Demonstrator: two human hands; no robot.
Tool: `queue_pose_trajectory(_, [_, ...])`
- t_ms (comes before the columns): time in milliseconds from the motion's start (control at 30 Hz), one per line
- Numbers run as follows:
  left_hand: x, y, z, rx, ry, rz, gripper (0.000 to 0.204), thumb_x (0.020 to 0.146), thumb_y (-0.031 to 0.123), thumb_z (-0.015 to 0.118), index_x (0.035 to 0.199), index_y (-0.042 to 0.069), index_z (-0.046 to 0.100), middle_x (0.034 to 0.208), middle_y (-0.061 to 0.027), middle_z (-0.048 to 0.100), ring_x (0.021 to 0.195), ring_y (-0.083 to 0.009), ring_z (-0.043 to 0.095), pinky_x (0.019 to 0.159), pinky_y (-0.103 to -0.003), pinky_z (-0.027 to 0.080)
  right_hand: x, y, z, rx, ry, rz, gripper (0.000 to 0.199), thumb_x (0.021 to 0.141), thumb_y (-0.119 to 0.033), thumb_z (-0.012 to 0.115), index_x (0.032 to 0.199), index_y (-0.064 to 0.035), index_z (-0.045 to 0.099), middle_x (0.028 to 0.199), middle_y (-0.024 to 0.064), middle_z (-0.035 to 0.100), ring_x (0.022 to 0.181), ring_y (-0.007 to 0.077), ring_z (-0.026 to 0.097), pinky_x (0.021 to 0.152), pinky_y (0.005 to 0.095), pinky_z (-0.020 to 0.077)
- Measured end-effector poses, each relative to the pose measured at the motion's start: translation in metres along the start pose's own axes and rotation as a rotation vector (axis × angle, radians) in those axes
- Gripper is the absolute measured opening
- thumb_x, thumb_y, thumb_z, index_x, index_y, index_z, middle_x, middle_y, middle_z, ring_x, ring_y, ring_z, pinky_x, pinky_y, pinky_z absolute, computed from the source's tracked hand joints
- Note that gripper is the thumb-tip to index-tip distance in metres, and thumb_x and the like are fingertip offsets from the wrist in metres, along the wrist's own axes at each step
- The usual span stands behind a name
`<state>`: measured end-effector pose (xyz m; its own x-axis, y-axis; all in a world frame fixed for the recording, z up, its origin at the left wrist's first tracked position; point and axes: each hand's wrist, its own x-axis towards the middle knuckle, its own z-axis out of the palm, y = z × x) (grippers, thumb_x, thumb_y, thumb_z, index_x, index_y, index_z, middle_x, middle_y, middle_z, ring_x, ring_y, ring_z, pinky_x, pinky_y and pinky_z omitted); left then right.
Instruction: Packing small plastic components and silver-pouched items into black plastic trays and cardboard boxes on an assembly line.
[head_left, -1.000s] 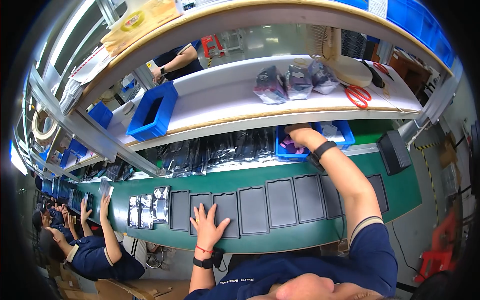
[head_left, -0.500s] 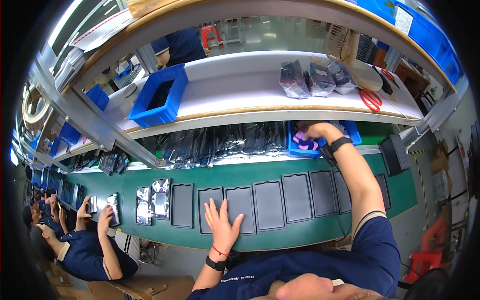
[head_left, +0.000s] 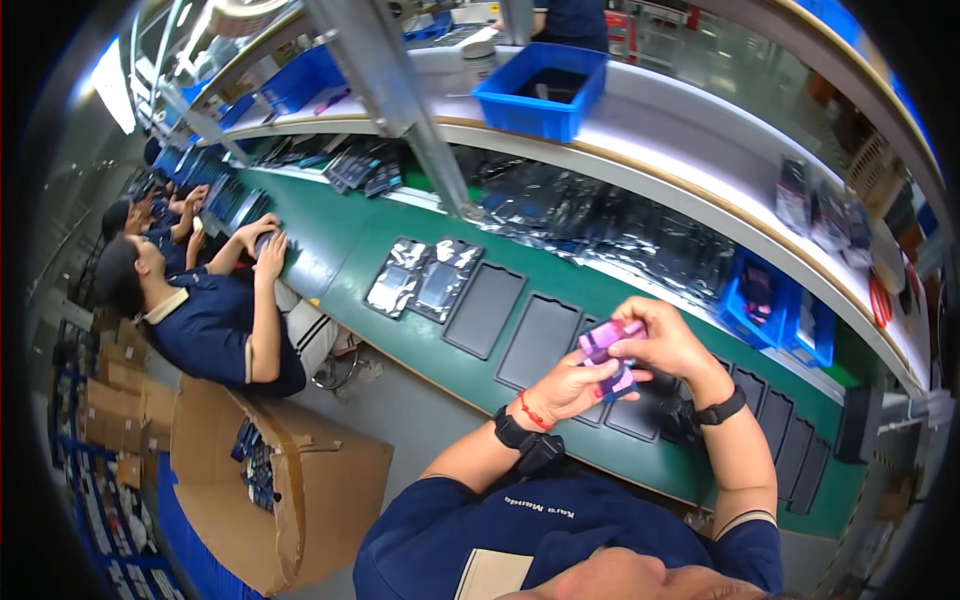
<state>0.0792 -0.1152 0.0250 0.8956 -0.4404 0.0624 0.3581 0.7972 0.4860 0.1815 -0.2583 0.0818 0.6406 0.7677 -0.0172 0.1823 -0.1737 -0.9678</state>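
Observation:
My left hand (head_left: 562, 392) and my right hand (head_left: 668, 338) meet above the green bench. Between their fingers is a small bunch of pink and purple pieces (head_left: 606, 338); their exact kind cannot be made out. Both hands are closed on the bunch, the right from above and the left from below. Underneath runs a row of shallow dark grey trays (head_left: 537, 342), partly hidden by my hands and arms. Left of that row lies another grey tray (head_left: 485, 312), beside two shiny bagged items, a nearer bag (head_left: 398, 278) and a farther bag (head_left: 447, 280).
A blue bin (head_left: 738, 318) holding more pink-purple pieces stands under the shelf. Many black plastic packets (head_left: 610, 225) line the bench's back. On the shelf sits another blue bin (head_left: 530, 112). A co-worker (head_left: 225, 320) sits left, near a large cardboard box (head_left: 340, 475).
The view has turned left. My right hand has come out of the blue bin with pink-purple pieces. My left hand has lifted off the trays and joined it.

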Motion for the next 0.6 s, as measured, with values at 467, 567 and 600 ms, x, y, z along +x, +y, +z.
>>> queue_pose_trajectory(467, [-0.164,0.085,-0.059,0.290,0.789,0.457,0.052,0.085,0.007,0.058,0.130,-0.003,0.034,0.106,-0.0203,0.059,0.093,-0.0301,0.062,0.074,-0.038,0.055,0.187,0.016,0.120,-0.418,-0.128,-0.052,0.039,0.068,-0.010,0.073,0.104,-0.0065,0.061,0.067,0.0021,0.053,0.065,0.0120,0.051,0.058,0.0286,0.0416])
queue_pose_trajectory(567, [-0.165,0.083,-0.058,0.420,0.902,0.376,0.043,0.084,0.006,0.060,0.123,-0.003,0.042,0.098,-0.0175,0.062,0.086,-0.0260,0.064,0.072,-0.037,0.055,0.173,0.009,0.141,-0.902,0.142,-0.215,0.051,0.064,-0.020,0.075,0.110,-0.0072,0.058,0.103,0.0101,0.055,0.102,0.0298,0.047,0.084,0.0383,0.0409])
queue_pose_trajectory(600, [-0.161,0.078,-0.058,0.428,0.964,0.370,0.034,0.084,0.005,0.060,0.115,-0.002,0.050,0.093,-0.0127,0.064,0.081,-0.0215,0.065,0.074,-0.033,0.055,0.163,0.001,0.144,-0.844,0.197,-0.342,0.049,0.064,-0.023,0.077,0.107,-0.0059,0.060,0.096,0.0109,0.058,0.095,0.0284,0.052,0.081,0.0380,0.0428])
